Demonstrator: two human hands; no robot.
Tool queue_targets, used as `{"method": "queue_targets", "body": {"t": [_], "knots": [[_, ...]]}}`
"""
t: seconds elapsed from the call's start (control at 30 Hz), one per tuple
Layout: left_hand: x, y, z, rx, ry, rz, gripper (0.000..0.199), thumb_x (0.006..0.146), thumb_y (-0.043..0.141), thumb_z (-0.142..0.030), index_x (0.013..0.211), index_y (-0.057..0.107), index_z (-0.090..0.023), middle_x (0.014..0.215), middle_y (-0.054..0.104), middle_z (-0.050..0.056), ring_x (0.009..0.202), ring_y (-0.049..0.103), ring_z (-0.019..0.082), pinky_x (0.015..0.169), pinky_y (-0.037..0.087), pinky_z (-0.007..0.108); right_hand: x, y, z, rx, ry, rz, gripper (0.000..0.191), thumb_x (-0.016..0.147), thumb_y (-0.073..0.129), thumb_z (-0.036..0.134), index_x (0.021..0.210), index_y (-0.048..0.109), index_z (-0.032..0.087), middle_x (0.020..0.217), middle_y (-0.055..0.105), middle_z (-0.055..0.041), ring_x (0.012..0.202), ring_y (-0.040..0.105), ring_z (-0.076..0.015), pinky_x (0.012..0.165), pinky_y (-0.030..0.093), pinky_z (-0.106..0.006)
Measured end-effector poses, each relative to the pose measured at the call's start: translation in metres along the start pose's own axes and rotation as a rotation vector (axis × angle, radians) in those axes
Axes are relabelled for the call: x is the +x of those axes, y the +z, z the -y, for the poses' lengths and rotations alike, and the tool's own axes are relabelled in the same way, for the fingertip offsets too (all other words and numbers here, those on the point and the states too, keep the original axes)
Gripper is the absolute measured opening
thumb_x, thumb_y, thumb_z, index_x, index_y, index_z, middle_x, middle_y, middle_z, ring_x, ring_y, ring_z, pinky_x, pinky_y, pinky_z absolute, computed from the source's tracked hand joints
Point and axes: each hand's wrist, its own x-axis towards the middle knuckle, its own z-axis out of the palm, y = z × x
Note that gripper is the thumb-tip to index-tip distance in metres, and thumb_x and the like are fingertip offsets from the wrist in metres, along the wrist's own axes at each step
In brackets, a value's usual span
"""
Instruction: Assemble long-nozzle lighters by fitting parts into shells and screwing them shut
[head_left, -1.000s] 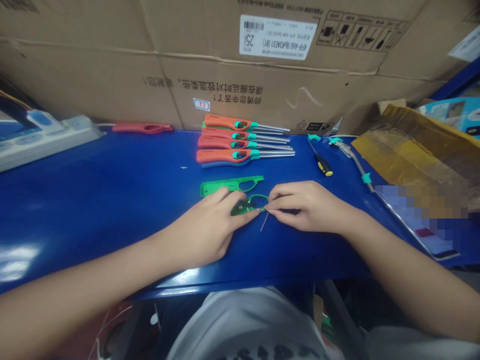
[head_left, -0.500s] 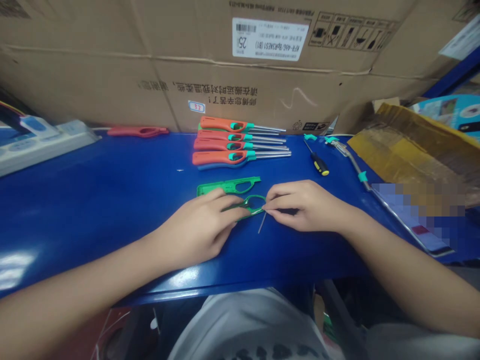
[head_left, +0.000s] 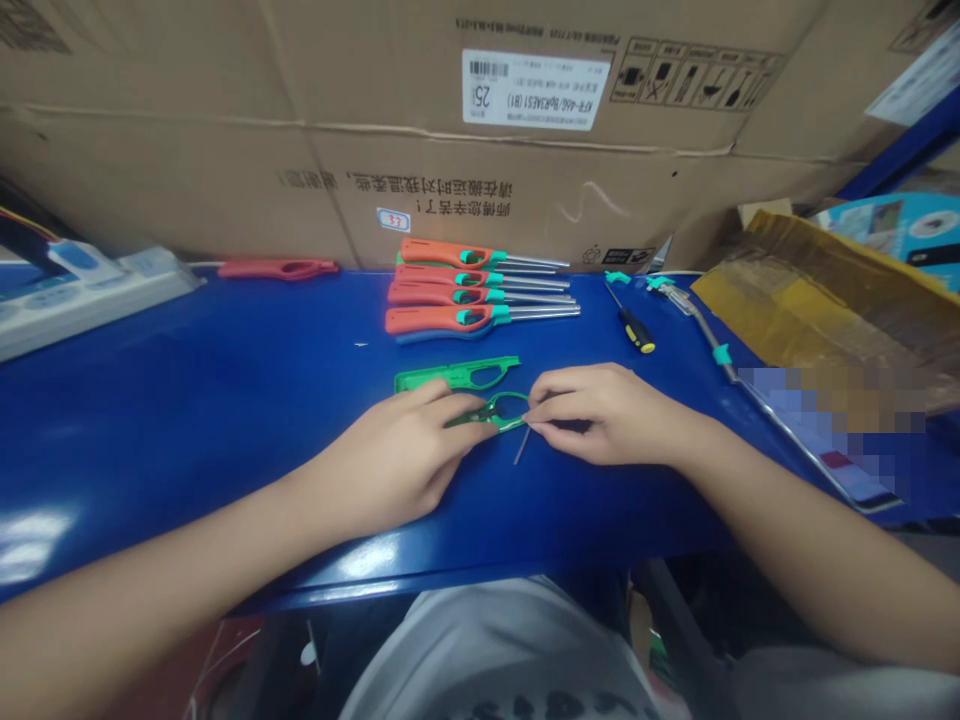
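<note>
On the blue table, my left hand [head_left: 420, 440] is closed over the handle of a green lighter shell half [head_left: 510, 400], its thumb and fingers pressing it from the left. At the shell's right end, my right hand [head_left: 600, 412] pinches a thin grey rod [head_left: 521, 446], which slants down towards the table's front edge. Small parts lie inside the shell, mostly covered by my left fingers. Just behind lies a second green shell half [head_left: 457, 374], its hollow side up. Several orange and red long-necked lighters [head_left: 442, 320] with metal tubes rest in a row farther back.
A screwdriver [head_left: 637, 330] lies right of the lighters, near metal tubes with teal pieces [head_left: 721, 355]. A red shell [head_left: 279, 269] and a white power strip [head_left: 97, 300] are at the left. A cardboard wall [head_left: 420, 150] stands behind; a taped yellow-brown box [head_left: 817, 300] is at right.
The view has tilted slightly. Both hands stay at the green shell half, with hardly any visible movement of the rod or fingers.
</note>
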Motion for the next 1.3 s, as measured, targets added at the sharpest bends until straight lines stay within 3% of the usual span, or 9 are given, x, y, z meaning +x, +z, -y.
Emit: {"method": "queue_targets", "body": {"t": [0.23, 0.47, 0.63, 0.83, 0.97, 1.07, 1.13, 1.23, 1.3], "knots": [[-0.001, 0.000, 0.001, 0.025, 0.029, 0.000, 0.038, 0.098, 0.048, -0.015, 0.128, 0.071, -0.023, 0.131, 0.068, 0.009, 0.113, 0.061, 0.029, 0.093, 0.058, 0.045, 0.000, -0.001, -0.001, 0.070, 0.014, -0.002, 0.017, 0.094, 0.059, 0.018, 0.096, 0.076, 0.020, 0.100, 0.074, -0.0048, 0.085, 0.070, -0.0147, 0.074, 0.049, -0.024], [0.000, 0.000, 0.000, 0.023, 0.027, -0.002, 0.039, 0.098, 0.049, -0.015, 0.130, 0.070, -0.024, 0.132, 0.067, 0.010, 0.115, 0.061, 0.030, 0.094, 0.057, 0.045, 0.002, -0.001, 0.002, -0.049, -0.015, 0.009, 0.017, 0.094, 0.059, 0.020, 0.092, 0.075, 0.021, 0.098, 0.074, -0.0042, 0.083, 0.069, -0.0156, 0.071, 0.047, -0.026], [0.000, -0.001, 0.003, 0.015, 0.030, -0.006, 0.038, 0.099, 0.049, -0.016, 0.130, 0.070, -0.025, 0.132, 0.068, 0.008, 0.115, 0.061, 0.029, 0.094, 0.057, 0.044, 0.001, -0.001, 0.000, 0.000, -0.014, 0.003, 0.017, 0.094, 0.058, 0.019, 0.094, 0.075, 0.020, 0.101, 0.074, -0.0053, 0.086, 0.069, -0.0159, 0.076, 0.050, -0.026], [-0.001, -0.001, 0.008, 0.004, 0.033, 0.000, 0.038, 0.099, 0.048, -0.018, 0.130, 0.069, -0.026, 0.132, 0.069, 0.007, 0.119, 0.063, 0.028, 0.100, 0.056, 0.045, 0.001, -0.004, -0.001, 0.068, 0.011, -0.186, 0.016, 0.094, 0.058, 0.020, 0.095, 0.074, 0.021, 0.098, 0.074, -0.0058, 0.084, 0.069, -0.0156, 0.076, 0.053, -0.027], [-0.002, -0.003, 0.010, 0.000, 0.031, 0.021, 0.040, 0.099, 0.047, -0.019, 0.132, 0.068, -0.027, 0.134, 0.068, 0.006, 0.120, 0.063, 0.028, 0.101, 0.056, 0.047, 0.002, -0.017, -0.017, -0.087, 0.202, -0.429, 0.015, 0.093, 0.060, 0.023, 0.090, 0.074, 0.022, 0.094, 0.074, -0.0058, 0.084, 0.069, -0.0193, 0.077, 0.054, -0.032], [-0.002, -0.004, 0.013, -0.007, 0.035, 0.027, 0.040, 0.099, 0.048, -0.018, 0.131, 0.069, -0.027, 0.133, 0.069, 0.007, 0.121, 0.063, 0.028, 0.101, 0.056, 0.046, -0.008, -0.032, -0.049, -0.281, 0.438, -0.548, 0.021, 0.092, 0.057, 0.026, 0.100, 0.075, 0.020, 0.094, 0.074, -0.0088, 0.087, 0.068, -0.0252, 0.083, 0.055, -0.040], [-0.002, -0.005, 0.015, -0.012, 0.037, 0.020, 0.040, 0.098, 0.049, -0.017, 0.131, 0.069, -0.028, 0.133, 0.069, 0.007, 0.122, 0.063, 0.027, 0.102, 0.056, 0.045, -0.021, -0.042, -0.074, -0.434, 0.641, -0.483, 0.029, 0.089, 0.057, 0.028, 0.109, 0.075, 0.016, 0.102, 0.072, -0.0143, 0.101, 0.066, -0.0334, 0.094, 0.052, -0.050], [-0.002, -0.006, 0.018, -0.015, 0.036, 0.008, 0.041, 0.097, 0.049, -0.015, 0.131, 0.069, -0.029, 0.132, 0.069, 0.006, 0.122, 0.064, 0.027, 0.102, 0.056, 0.045, -0.041, -0.052, -0.107, -0.536, 1.021, -0.254, 0.045, 0.087, 0.057, 0.030, 0.125, 0.069, 0.011, 0.121, 0.065, -0.0230, 0.114, 0.060, -0.0435, 0.096, 0.049, -0.059], [-0.002, -0.005, 0.020, -0.017, 0.036, -0.003, 0.041, 0.097, 0.049, -0.015, 0.130, 0.070, -0.028, 0.133, 0.070, 0.006, 0.122, 0.065, 0.026, 0.103, 0.055, 0.045, -0.048, -0.054, -0.120, -0.528, 1.087, -0.182, 0.049, 0.088, 0.054, 0.028, 0.132, 0.066, 0.010, 0.131, 0.061, -0.0232, 0.120, 0.056, -0.0431, 0.099, 0.048, -0.057]]}}
